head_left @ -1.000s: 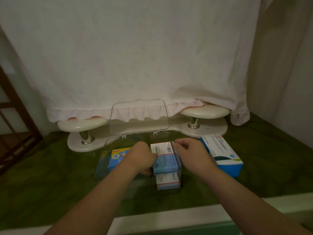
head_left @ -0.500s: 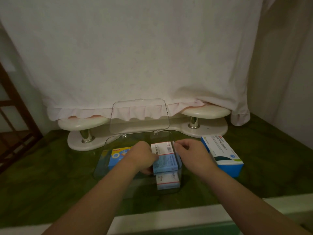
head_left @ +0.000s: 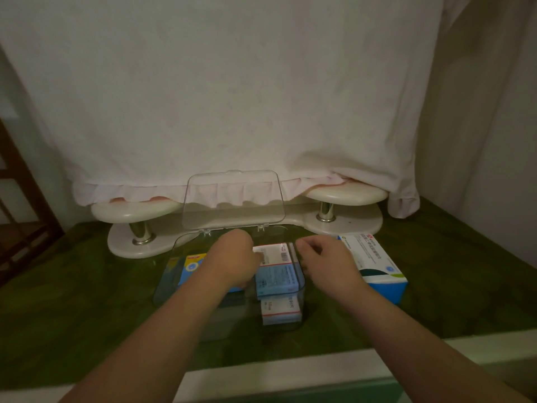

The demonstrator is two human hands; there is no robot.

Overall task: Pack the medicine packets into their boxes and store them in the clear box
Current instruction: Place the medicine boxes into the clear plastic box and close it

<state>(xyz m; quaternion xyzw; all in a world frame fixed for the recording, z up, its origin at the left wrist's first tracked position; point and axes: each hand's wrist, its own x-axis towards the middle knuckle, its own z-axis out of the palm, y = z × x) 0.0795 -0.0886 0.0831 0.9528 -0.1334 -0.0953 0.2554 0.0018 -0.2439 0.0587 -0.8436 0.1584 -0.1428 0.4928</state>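
Clear plastic box [head_left: 162,289], lid [head_left: 232,199] up for loading. Your left hand [head_left: 232,263] curls round blue-white medicine box [head_left: 276,279] inside, seating it. Your right hand [head_left: 328,266], loosely curled at box's right side, perhaps steadying; grip unclear.

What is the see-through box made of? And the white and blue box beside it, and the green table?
The clear box looks like hard, glossy plastic: you see straight through it. The white and blue box looks like thin printed cardboard, with sharp folded edges. The table is harder to tell, maybe polished stone: it is shiny and mottled green.
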